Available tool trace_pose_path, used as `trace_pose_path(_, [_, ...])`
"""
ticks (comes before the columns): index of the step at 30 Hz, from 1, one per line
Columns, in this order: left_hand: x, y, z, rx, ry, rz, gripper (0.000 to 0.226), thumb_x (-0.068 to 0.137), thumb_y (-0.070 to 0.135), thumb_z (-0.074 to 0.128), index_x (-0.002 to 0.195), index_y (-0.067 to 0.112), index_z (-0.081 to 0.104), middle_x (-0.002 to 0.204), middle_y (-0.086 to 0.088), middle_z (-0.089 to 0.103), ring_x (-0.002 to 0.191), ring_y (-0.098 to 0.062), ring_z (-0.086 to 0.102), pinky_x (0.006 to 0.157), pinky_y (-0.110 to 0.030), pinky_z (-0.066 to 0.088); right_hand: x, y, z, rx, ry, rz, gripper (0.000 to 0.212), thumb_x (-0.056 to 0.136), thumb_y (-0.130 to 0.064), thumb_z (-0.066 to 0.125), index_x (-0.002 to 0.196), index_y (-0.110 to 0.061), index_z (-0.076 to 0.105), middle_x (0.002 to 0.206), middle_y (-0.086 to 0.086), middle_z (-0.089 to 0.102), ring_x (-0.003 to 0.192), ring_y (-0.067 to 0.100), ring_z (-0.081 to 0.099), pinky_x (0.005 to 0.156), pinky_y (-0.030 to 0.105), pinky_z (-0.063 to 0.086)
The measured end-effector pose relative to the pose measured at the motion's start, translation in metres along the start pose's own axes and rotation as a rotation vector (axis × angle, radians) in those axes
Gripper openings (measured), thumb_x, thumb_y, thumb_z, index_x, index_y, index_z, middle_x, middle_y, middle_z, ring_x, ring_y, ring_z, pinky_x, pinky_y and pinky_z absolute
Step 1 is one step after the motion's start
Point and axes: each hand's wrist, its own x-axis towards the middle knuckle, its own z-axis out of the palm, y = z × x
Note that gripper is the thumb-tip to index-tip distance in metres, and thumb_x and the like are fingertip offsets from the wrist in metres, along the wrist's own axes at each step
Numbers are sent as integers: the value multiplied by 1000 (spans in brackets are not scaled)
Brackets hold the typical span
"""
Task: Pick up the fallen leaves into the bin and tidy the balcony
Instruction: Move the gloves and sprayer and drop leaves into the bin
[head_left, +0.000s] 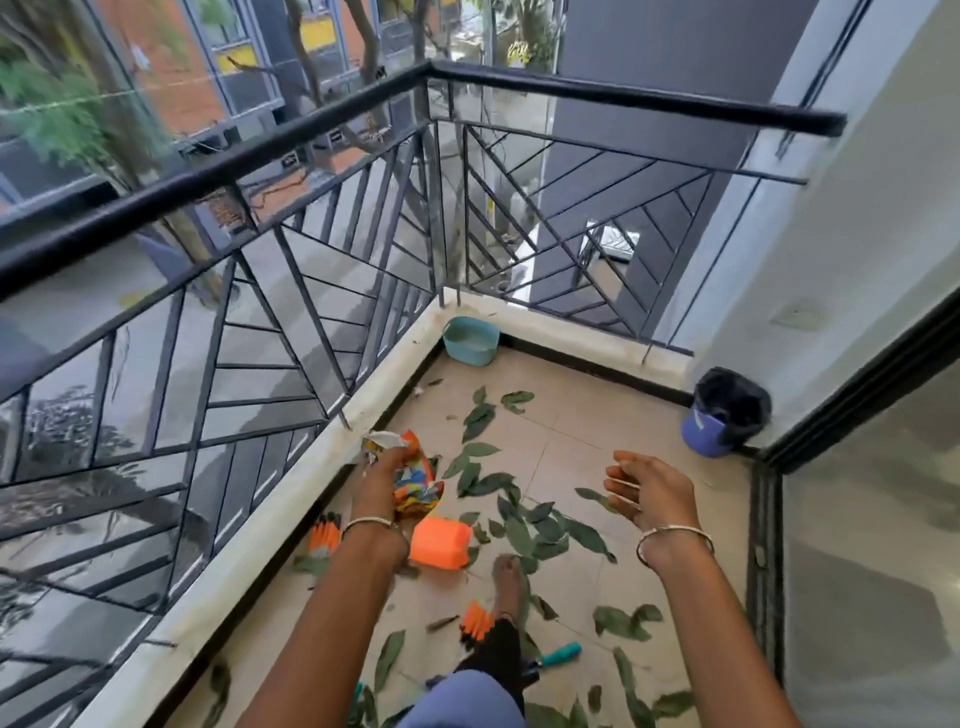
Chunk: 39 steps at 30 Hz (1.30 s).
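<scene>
Knee and arms: blue-clad knee (457, 696) at the bottom edge, both forearms reaching out over the tiled balcony floor (597, 431), a bangle on each wrist.
Left hand: left hand (382, 470) grips a crumpled, brightly printed wrapper (418, 486) just beside the white kerb under the railing (311, 132).
Right hand: right hand (649, 493) is raised in the air, fingers loosely spread, holding nothing.
Leaves: green leaves (524, 525) lie scattered across the tiles, thickest between the two hands; none look gathered yet.
Bin: blue bin (706, 434) with a black liner stands in the right corner by the glass door, well apart from the wrapper.
Clutter: orange tub (441, 543), orange gloves (478, 621), teal-handled tool (561, 656), teal basin (470, 338) in the far corner.
Doing it well: probably best to keep the wrapper bunched tight, carry it across and let go only over the liner's mouth, then rake leaves into a heap with the free hand rather than lifting them singly.
</scene>
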Motion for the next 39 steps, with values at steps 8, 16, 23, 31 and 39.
trace_pose_path(8, [138, 56, 83, -96, 116, -71, 12, 90, 19, 63, 80, 19, 58, 52, 0, 61, 43, -16, 59, 54, -31, 57, 155, -51, 96, -169, -31, 117, 15, 93, -6, 57, 95, -6, 72, 83, 14, 71, 72, 26, 66, 62, 30, 53])
trace_pose_path(16, [246, 108, 156, -195, 157, -94, 9, 91, 17, 62, 83, 21, 60, 58, 0, 60, 53, -15, 57, 55, -31, 55, 282, -115, 221, -271, -207, 86, 15, 92, -5, 56, 95, -6, 71, 78, 13, 70, 68, 23, 65, 59, 29, 52])
trace_pose_path(23, [328, 122, 158, -239, 300, -88, 5, 89, 16, 66, 91, 16, 62, 63, -4, 65, 49, -18, 61, 50, -33, 56, 355, -103, 309, -416, -312, 150, 15, 92, -3, 57, 88, -8, 71, 75, 13, 68, 63, 22, 63, 56, 27, 50])
trace_pose_path(31, [463, 135, 171, -298, 504, -117, 7, 89, 15, 66, 95, 14, 62, 75, -10, 64, 55, -21, 62, 50, -36, 58, 498, -47, 419, -601, -415, 212, 14, 91, 0, 55, 97, 1, 68, 73, 14, 65, 55, 18, 59, 47, 23, 47])
trace_pose_path(39, [622, 105, 156, -254, 584, -124, 25, 88, 15, 68, 113, 11, 66, 87, -9, 70, 58, -18, 67, 51, -31, 57, 636, 72, 510, -906, -498, 173, 15, 93, -6, 55, 84, -9, 66, 68, 10, 63, 52, 18, 58, 48, 25, 49])
